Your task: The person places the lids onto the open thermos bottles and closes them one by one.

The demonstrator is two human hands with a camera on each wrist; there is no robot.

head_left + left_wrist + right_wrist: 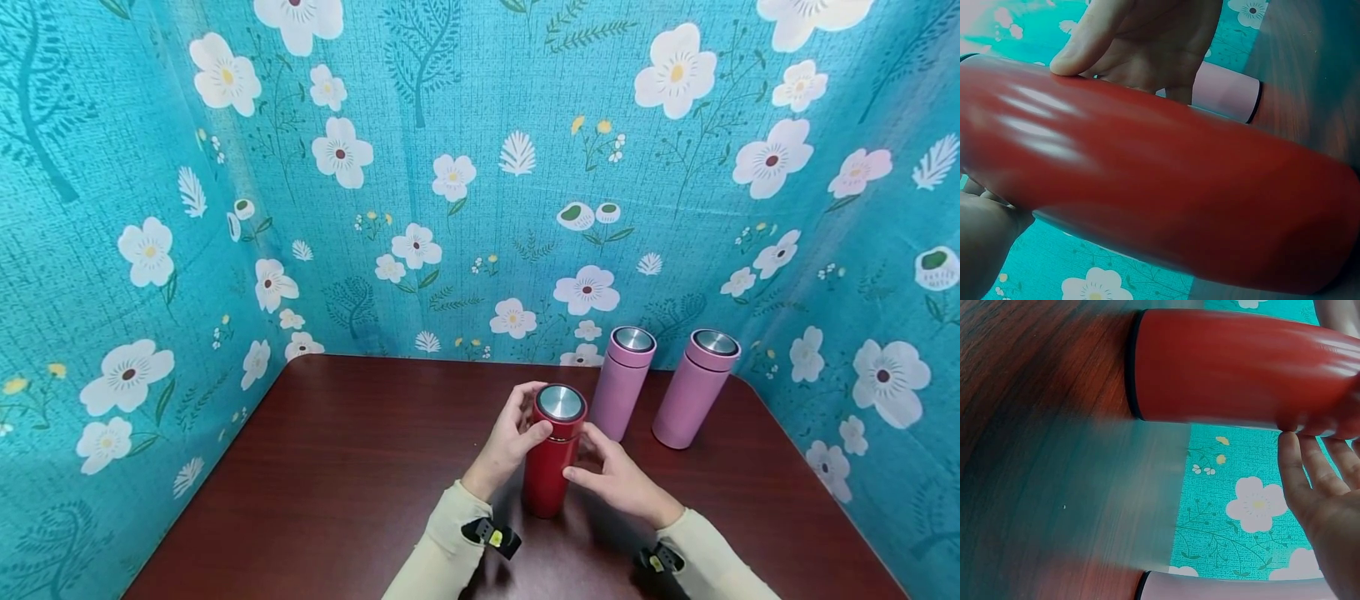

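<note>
A glossy red thermos flask (pixel 545 475) with a steel-topped lid (pixel 561 402) is upright between both hands. Its black-rimmed base is at or very near the tabletop; I cannot tell if they touch. My left hand (pixel 512 442) grips it high up around the lid, thumb across the front. Lower down on the right side, my right hand (pixel 618 479) holds the body between thumb and fingers. In the right wrist view, several fingertips (pixel 1289 440) of that hand press against the red wall. The left wrist view has the red body (pixel 1166 181) across most of it.
Two pink thermos flasks stand behind and to the right: a nearer one (pixel 621 392) close to the right hand, and another (pixel 690 400) further right. The dark wooden table (pixel 337 467) stretches out to the left. Teal flowered cloth (pixel 450 250) hangs around its back and sides.
</note>
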